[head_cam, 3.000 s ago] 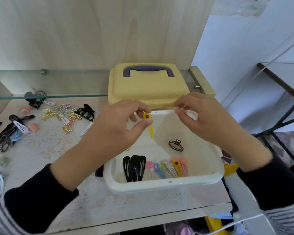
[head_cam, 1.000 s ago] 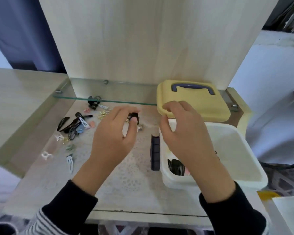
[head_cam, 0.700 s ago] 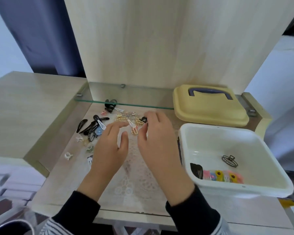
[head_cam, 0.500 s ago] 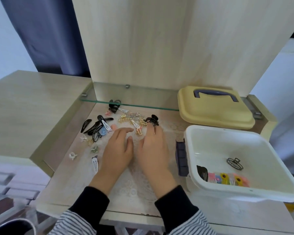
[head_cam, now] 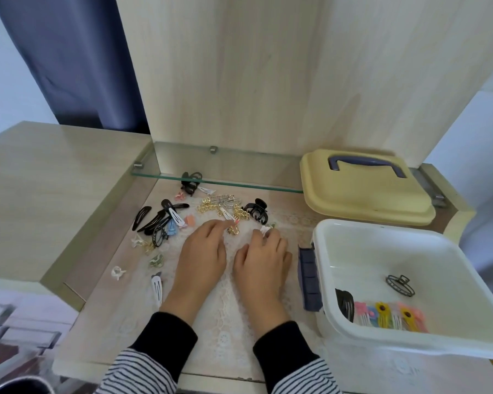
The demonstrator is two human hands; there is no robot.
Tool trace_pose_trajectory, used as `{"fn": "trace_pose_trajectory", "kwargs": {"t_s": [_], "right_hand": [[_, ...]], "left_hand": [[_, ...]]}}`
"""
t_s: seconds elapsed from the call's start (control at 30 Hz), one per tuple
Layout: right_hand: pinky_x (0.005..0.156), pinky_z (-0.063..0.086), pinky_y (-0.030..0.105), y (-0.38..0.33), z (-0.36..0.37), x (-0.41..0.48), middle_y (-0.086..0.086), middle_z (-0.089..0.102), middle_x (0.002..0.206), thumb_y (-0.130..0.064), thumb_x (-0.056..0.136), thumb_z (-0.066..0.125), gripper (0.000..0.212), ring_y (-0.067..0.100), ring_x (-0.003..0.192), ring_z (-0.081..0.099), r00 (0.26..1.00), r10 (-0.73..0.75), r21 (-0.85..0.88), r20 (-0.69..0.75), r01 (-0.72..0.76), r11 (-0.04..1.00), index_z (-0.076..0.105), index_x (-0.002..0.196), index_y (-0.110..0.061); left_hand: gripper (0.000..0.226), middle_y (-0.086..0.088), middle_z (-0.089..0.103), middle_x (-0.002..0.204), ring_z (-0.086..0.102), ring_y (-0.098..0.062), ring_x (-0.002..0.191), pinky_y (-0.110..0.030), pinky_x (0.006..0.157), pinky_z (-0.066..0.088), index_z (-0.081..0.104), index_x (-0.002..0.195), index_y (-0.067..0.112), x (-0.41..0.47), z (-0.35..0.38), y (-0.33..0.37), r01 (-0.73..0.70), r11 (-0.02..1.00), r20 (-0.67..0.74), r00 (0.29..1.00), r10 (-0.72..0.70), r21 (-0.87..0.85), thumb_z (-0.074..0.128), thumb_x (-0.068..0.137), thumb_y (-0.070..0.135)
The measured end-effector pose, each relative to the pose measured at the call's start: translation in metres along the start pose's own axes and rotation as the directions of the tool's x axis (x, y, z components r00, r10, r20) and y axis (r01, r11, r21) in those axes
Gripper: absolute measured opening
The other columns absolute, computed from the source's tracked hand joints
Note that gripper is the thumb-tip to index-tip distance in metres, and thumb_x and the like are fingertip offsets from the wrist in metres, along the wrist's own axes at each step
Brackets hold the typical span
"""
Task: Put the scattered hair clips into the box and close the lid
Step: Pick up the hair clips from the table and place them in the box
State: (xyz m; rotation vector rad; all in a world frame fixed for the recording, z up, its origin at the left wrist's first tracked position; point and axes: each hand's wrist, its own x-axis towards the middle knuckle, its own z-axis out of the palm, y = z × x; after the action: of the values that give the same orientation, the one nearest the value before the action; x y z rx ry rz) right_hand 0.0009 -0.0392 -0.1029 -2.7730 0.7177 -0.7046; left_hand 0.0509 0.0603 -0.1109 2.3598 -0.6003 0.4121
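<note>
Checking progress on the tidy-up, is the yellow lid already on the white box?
No, the yellow lid lies on the surface behind the white box, which stands open with clips inside.

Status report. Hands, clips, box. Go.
Left hand and right hand down among scattered clips. Box open, partly filled; lid off behind it. Nothing blocking.

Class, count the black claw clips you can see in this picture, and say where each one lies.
3: one black claw clip under the glass shelf, one beside the gold clips, one thin one inside the white box. Others may hide in the left pile.
</note>
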Motion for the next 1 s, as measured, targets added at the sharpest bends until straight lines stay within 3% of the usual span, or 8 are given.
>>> {"fn": "trace_pose_trajectory", "kwargs": {"t_s": [0.13,0.3,0.5,0.67,0.8,1.0], "right_hand": [[0.061,0.042,0.035,0.0019,0.0044,-0.0016,0.01,0.059,0.095,-0.021,0.073,0.062,0.021,0.026,0.078,0.052,0.999,-0.022,0.011,-0.032,0.022,1.0,0.062,0.091,-0.012],[0.059,0.041,0.035,0.0016,0.004,-0.0011,0.006,0.057,0.085,-0.02,0.071,0.064,0.019,0.025,0.074,0.051,0.998,-0.025,0.029,-0.057,0.027,0.999,0.056,0.086,-0.013],[0.062,0.042,0.035,0.003,0.0068,-0.0008,0.007,0.06,0.094,-0.025,0.072,0.068,0.039,0.025,0.081,0.054,0.997,-0.03,0.033,-0.078,0.033,0.999,0.067,0.11,-0.018],[0.064,0.029,0.029,0.0054,0.0037,-0.0006,0.002,0.058,0.089,-0.026,0.072,0.07,0.021,0.022,0.079,0.052,0.996,0.02,0.05,-0.083,-0.016,0.999,0.071,0.092,-0.021],[0.069,0.028,0.026,0.0073,0.0042,0.0002,0.004,0.06,0.093,-0.017,0.078,0.069,0.018,0.024,0.084,0.054,0.995,0.075,0.169,-0.063,-0.064,0.984,0.073,0.096,-0.018],[0.067,0.027,0.025,0.0069,0.0007,0.0005,0.003,0.063,0.087,-0.016,0.085,0.066,0.008,0.025,0.081,0.056,0.992,0.102,0.26,-0.077,-0.079,0.962,0.072,0.091,-0.017]], "left_hand": [[0.043,0.003,0.063,0.118,0.06,-0.016,0.103,-0.035,0.086,0.052,0.062,0.123,0.021,-0.0013,0.0007,-0.0012,-0.015,1.0,-0.002,1.0,0.015,0.001,0.05,0.088,-0.001],[0.021,0.005,0.064,0.106,0.06,-0.014,0.092,-0.035,0.08,0.052,0.064,0.109,0.016,-0.0022,0.0019,-0.0024,-0.006,1.0,-0.024,1.0,0.006,-0.013,0.053,0.092,0.01],[0.011,0.007,0.065,0.094,0.06,-0.014,0.083,-0.039,0.076,0.052,0.064,0.099,0.018,-0.0026,0.002,-0.0041,-0.03,0.999,-0.032,0.999,0.03,-0.011,0.062,0.089,0.021],[0.013,0.006,0.067,0.092,0.062,-0.016,0.08,-0.042,0.073,0.053,0.065,0.098,0.018,-0.0038,0.0003,-0.0031,-0.03,1.0,-0.047,0.998,0.03,0.003,0.06,0.088,0.025],[0.028,0.008,0.068,0.097,0.064,-0.015,0.084,-0.041,0.075,0.053,0.067,0.102,0.02,-0.0041,-0.002,-0.0024,-0.025,1.0,-0.036,0.999,0.025,0.013,0.049,0.087,0.035],[0.025,0.01,0.065,0.093,0.061,-0.013,0.084,-0.041,0.074,0.052,0.069,0.096,0.022,-0.004,-0.0032,-0.0032,0.0,1.0,-0.036,0.999,0.0,0.015,0.051,0.089,0.039]]}}
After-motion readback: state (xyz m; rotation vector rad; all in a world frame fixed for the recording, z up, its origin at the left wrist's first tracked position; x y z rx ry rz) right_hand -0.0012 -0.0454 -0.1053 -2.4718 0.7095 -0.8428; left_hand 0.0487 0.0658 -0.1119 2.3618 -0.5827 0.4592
